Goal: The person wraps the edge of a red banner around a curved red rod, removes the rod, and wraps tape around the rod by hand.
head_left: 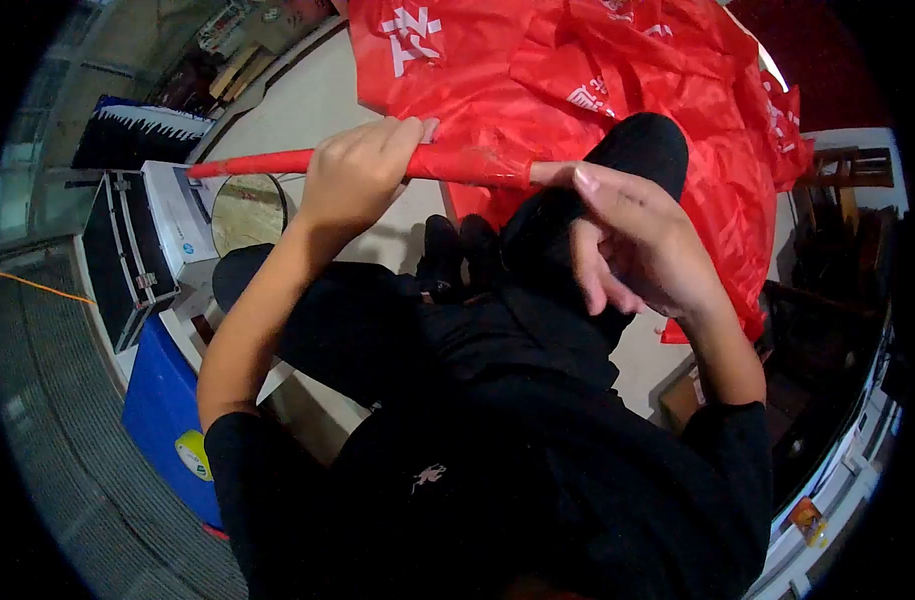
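My left hand (363, 165) is closed around a long, thin red roll (468, 165), which lies roughly level across the view above my knees. Its left end tapers away past a white box. At the roll's right end is my right hand (643, 235), thumb and fingers apart and loosely curved. A tan stretch joins that end to the hand; whether it is a finger or a bare rod I cannot tell. Behind both hands a large red banner cloth (538, 75) with white characters spreads in folds over the floor and beside my right knee.
A white box (178, 215) and a black case with metal edges (128, 245) stand at left. Near them are a round framed disc (248, 215) and a blue panel (168, 410). Dark wooden furniture (843, 215) is at right. My crossed legs fill the middle.
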`<move>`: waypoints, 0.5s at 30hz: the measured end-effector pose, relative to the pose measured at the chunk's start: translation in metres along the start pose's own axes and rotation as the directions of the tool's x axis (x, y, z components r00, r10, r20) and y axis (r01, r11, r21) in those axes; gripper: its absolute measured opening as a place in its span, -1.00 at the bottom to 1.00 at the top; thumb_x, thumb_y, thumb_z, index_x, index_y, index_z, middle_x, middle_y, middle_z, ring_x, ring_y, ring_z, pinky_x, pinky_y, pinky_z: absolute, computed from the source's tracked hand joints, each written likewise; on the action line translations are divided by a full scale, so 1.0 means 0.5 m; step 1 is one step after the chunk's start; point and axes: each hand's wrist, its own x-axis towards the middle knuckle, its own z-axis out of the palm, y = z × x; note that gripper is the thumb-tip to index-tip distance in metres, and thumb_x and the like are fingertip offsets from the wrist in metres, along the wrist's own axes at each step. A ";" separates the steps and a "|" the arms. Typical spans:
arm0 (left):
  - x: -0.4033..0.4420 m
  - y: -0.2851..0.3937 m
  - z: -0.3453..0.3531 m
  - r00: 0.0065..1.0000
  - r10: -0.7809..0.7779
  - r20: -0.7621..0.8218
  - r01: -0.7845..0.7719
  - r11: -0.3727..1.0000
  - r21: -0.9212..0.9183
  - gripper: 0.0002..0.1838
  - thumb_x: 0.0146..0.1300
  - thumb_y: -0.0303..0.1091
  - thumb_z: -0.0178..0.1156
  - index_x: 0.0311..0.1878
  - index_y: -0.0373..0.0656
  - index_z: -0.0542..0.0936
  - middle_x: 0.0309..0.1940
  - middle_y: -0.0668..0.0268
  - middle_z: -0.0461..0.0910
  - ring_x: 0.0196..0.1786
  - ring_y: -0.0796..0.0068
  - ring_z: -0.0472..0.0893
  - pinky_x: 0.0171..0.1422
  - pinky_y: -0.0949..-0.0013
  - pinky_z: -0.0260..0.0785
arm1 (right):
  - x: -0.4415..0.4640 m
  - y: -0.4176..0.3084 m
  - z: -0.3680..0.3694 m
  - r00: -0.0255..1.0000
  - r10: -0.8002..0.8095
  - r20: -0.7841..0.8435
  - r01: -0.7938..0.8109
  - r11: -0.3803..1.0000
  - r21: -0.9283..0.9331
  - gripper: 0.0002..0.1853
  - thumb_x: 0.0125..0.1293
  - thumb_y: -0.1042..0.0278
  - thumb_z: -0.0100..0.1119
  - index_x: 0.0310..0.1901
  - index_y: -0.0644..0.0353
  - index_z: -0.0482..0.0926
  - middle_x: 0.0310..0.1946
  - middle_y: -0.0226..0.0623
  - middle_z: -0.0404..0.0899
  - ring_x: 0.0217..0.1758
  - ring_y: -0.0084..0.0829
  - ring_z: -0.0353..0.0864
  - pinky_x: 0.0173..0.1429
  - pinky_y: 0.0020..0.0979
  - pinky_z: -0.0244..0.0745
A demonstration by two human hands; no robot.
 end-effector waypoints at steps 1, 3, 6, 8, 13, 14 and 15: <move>-0.003 -0.002 0.001 0.999 0.029 -0.040 -0.026 0.996 0.083 -0.70 0.07 -0.45 0.30 -0.08 -0.20 0.57 -0.31 0.15 0.68 -0.33 0.15 0.67 -0.26 0.15 0.50 | 0.001 0.007 0.001 1.000 0.002 -0.004 -0.002 1.000 0.005 -0.46 0.63 0.03 -0.28 0.31 0.35 0.35 -0.64 -0.20 0.58 -0.83 -0.62 0.31 -0.76 -0.62 0.15; -0.001 0.000 -0.008 1.000 0.007 -0.004 -0.007 0.996 0.088 -0.71 0.08 -0.42 0.31 -0.10 -0.19 0.58 -0.34 0.16 0.67 -0.33 0.14 0.66 -0.27 0.13 0.49 | 0.009 0.028 0.002 0.999 0.005 0.049 -0.025 0.909 0.415 -0.48 0.63 0.03 -0.29 0.30 0.31 0.36 -0.65 -0.27 0.54 -0.83 -0.65 0.25 -0.77 -0.62 0.09; 0.014 -0.008 -0.020 0.994 -0.005 0.109 0.008 1.000 -0.029 -0.78 0.07 -0.36 0.32 -0.21 -0.18 0.59 -0.45 0.16 0.63 -0.38 0.16 0.64 -0.32 0.13 0.46 | 0.020 0.048 0.009 0.980 -0.175 -0.100 0.166 0.982 -0.093 -0.55 0.62 0.06 -0.24 0.23 0.24 0.43 -0.63 -0.35 0.50 -0.77 -0.65 0.29 -0.69 -0.63 0.18; 0.025 -0.017 -0.033 0.982 0.011 0.191 0.020 0.987 -0.158 -0.81 0.06 -0.33 0.32 -0.29 -0.19 0.60 -0.53 0.16 0.60 -0.44 0.18 0.62 -0.35 0.15 0.44 | 0.043 0.055 -0.020 0.967 -0.241 -0.079 0.216 0.945 -0.244 -0.61 0.59 0.11 -0.14 0.19 0.21 0.48 -0.60 -0.36 0.51 -0.73 -0.62 0.35 -0.65 -0.61 0.27; 0.054 -0.017 -0.053 0.537 0.337 0.773 0.411 0.696 -0.589 -0.86 0.03 -0.40 0.34 -0.46 -0.23 0.58 -0.68 0.24 0.51 -0.61 0.45 0.46 -0.41 0.30 0.35 | 0.045 -0.002 -0.045 0.548 -0.453 0.704 0.640 -0.314 -0.701 -0.60 0.29 0.29 0.21 0.18 -0.13 0.59 -0.48 -0.36 0.55 -0.50 -0.30 0.54 -0.48 -0.37 0.46; 0.049 -0.024 -0.040 0.588 0.239 0.773 0.405 0.740 -0.537 -0.90 0.06 -0.41 0.32 -0.37 -0.21 0.64 -0.62 0.19 0.56 -0.59 0.38 0.49 -0.37 0.29 0.38 | 0.048 0.000 -0.047 0.527 -0.461 0.715 0.638 -0.341 -0.690 -0.59 0.31 0.29 0.19 0.20 -0.16 0.58 -0.50 -0.35 0.55 -0.52 -0.30 0.54 -0.48 -0.37 0.46; 0.042 -0.023 -0.025 0.592 0.241 0.769 0.397 0.743 -0.539 -0.90 0.06 -0.41 0.32 -0.37 -0.21 0.64 -0.62 0.19 0.56 -0.59 0.38 0.49 -0.37 0.29 0.38 | 0.045 0.015 -0.044 0.652 -0.563 0.508 0.599 -0.029 -0.801 -0.62 0.40 0.26 0.12 0.24 -0.10 0.55 -0.55 -0.31 0.55 -0.59 -0.35 0.51 -0.52 -0.42 0.43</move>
